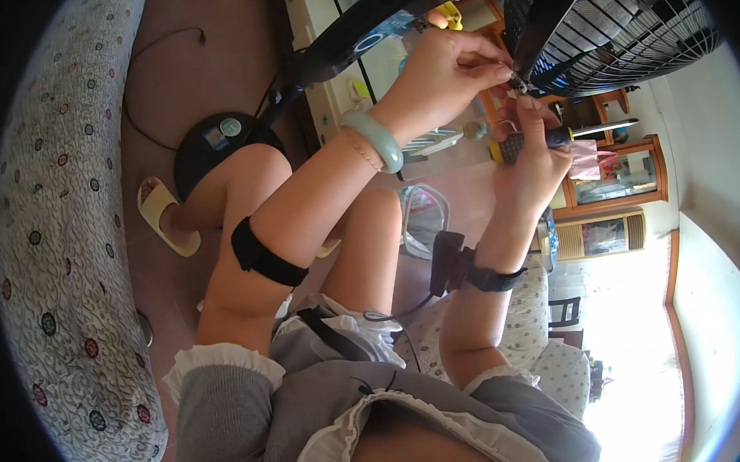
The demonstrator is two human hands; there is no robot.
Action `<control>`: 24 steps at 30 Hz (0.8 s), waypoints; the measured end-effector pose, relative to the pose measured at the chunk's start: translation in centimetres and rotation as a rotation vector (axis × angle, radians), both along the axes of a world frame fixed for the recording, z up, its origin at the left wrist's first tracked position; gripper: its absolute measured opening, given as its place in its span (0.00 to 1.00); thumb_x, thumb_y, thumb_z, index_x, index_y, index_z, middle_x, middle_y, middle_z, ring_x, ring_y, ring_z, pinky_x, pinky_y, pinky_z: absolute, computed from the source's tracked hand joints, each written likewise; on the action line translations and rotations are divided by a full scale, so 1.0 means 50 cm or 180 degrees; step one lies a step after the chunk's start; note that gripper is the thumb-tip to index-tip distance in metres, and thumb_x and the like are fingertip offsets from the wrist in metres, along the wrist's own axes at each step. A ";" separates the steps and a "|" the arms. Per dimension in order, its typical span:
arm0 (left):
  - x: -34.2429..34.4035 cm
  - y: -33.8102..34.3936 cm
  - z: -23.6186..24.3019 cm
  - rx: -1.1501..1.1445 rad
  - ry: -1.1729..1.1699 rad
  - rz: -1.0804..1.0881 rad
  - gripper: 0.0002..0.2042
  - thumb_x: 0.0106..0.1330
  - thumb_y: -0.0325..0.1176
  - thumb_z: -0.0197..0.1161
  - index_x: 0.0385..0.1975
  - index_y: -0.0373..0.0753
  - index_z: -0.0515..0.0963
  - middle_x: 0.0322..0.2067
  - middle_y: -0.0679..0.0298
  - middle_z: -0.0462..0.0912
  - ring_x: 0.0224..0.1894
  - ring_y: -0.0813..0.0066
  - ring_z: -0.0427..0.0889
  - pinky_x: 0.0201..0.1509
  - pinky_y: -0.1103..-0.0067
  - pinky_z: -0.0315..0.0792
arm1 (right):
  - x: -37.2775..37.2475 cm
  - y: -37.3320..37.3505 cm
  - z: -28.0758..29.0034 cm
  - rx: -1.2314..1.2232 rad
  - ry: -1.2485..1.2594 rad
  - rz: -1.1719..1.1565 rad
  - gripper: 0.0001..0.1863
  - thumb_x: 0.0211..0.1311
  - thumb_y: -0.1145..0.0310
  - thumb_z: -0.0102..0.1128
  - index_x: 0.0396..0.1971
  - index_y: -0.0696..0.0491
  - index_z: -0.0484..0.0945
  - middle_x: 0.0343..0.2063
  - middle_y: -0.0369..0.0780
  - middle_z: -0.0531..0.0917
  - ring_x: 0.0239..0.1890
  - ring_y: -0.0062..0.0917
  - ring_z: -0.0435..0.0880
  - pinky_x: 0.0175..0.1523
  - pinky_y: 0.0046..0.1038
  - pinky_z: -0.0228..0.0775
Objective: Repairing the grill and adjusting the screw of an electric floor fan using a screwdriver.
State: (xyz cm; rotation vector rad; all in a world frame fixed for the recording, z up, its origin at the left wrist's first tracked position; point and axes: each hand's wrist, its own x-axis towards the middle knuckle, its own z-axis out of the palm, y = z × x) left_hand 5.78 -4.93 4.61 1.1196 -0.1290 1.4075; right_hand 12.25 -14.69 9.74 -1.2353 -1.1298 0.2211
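A black fan with a round wire guard [628, 46] fills the upper right. My left hand [449, 64], with a pale green bangle at its wrist, pinches at a small metal fitting [519, 81] on the guard's rim. The fingertips partly hide it. Just below, my right hand [534, 143] holds a screwdriver [603, 127] with a yellow and black handle against the palm. Its bare shaft points right, away from the fitting. The right thumb and forefinger are raised close to the fitting; whether they touch it I cannot tell.
The fan's black column [360, 43] slants down left to a round base [203, 160] on the floor. A patterned covered sofa [78, 246] lines the left side. Past my right arm stand a wooden cabinet [618, 176] and a bright window [632, 368]. A dark cord [143, 130] lies on the floor.
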 end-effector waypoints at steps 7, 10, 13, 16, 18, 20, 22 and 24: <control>-0.016 -0.010 0.000 -0.0081 0.0099 -0.0365 0.10 0.55 0.24 0.59 0.36 0.30 0.72 0.30 0.60 0.79 0.34 0.77 0.78 0.39 0.83 0.72 | 0.015 -0.002 0.014 -0.0257 0.0128 0.0317 0.07 0.48 0.74 0.61 0.24 0.63 0.75 0.20 0.41 0.78 0.18 0.20 0.74 0.20 0.16 0.61; -0.018 -0.014 0.008 -0.0317 0.0068 -0.0641 0.12 0.54 0.23 0.59 0.38 0.30 0.70 0.31 0.58 0.78 0.36 0.76 0.77 0.43 0.82 0.70 | 0.017 0.002 0.009 -0.0264 0.0265 0.0347 0.07 0.48 0.74 0.61 0.24 0.62 0.75 0.20 0.42 0.78 0.19 0.20 0.75 0.19 0.16 0.62; -0.019 -0.016 0.024 -0.0469 0.0072 -0.1018 0.12 0.53 0.21 0.58 0.39 0.30 0.70 0.33 0.57 0.78 0.37 0.75 0.76 0.44 0.81 0.69 | 0.023 -0.001 0.021 -0.0221 0.0410 0.0337 0.06 0.47 0.75 0.60 0.23 0.63 0.75 0.20 0.42 0.78 0.18 0.20 0.75 0.19 0.17 0.63; -0.017 -0.016 0.018 -0.0470 -0.0075 -0.1177 0.12 0.54 0.20 0.57 0.40 0.30 0.70 0.34 0.58 0.77 0.38 0.75 0.76 0.44 0.80 0.69 | 0.024 -0.004 0.021 -0.0416 0.0371 0.0343 0.04 0.47 0.78 0.56 0.23 0.64 0.76 0.19 0.42 0.78 0.17 0.20 0.75 0.19 0.18 0.64; -0.012 -0.011 0.018 -0.0517 -0.0175 -0.1202 0.10 0.51 0.21 0.60 0.35 0.32 0.72 0.31 0.60 0.78 0.34 0.77 0.76 0.36 0.83 0.70 | 0.020 -0.003 0.017 -0.0399 0.0376 0.0351 0.05 0.47 0.77 0.56 0.23 0.64 0.76 0.18 0.41 0.78 0.17 0.19 0.74 0.19 0.18 0.64; -0.014 -0.012 0.012 -0.0755 -0.0111 -0.1273 0.10 0.52 0.20 0.59 0.35 0.31 0.72 0.31 0.59 0.78 0.34 0.76 0.76 0.39 0.82 0.69 | 0.016 -0.005 0.015 -0.0426 0.0330 0.0408 0.05 0.47 0.77 0.57 0.23 0.64 0.76 0.18 0.41 0.78 0.17 0.19 0.74 0.19 0.17 0.64; -0.021 -0.003 0.004 -0.0652 0.0023 -0.1469 0.09 0.53 0.20 0.58 0.35 0.31 0.72 0.32 0.60 0.77 0.35 0.76 0.76 0.40 0.81 0.69 | 0.015 -0.004 0.018 -0.0479 0.0450 0.0584 0.05 0.47 0.77 0.59 0.23 0.63 0.75 0.18 0.40 0.78 0.16 0.16 0.73 0.20 0.16 0.64; -0.019 -0.004 0.011 -0.0578 0.0146 -0.1673 0.09 0.53 0.20 0.57 0.35 0.30 0.72 0.33 0.60 0.77 0.35 0.76 0.76 0.41 0.80 0.69 | 0.019 -0.011 0.032 -0.0607 0.0448 0.0584 0.05 0.47 0.77 0.59 0.23 0.63 0.75 0.18 0.39 0.78 0.16 0.15 0.73 0.20 0.16 0.64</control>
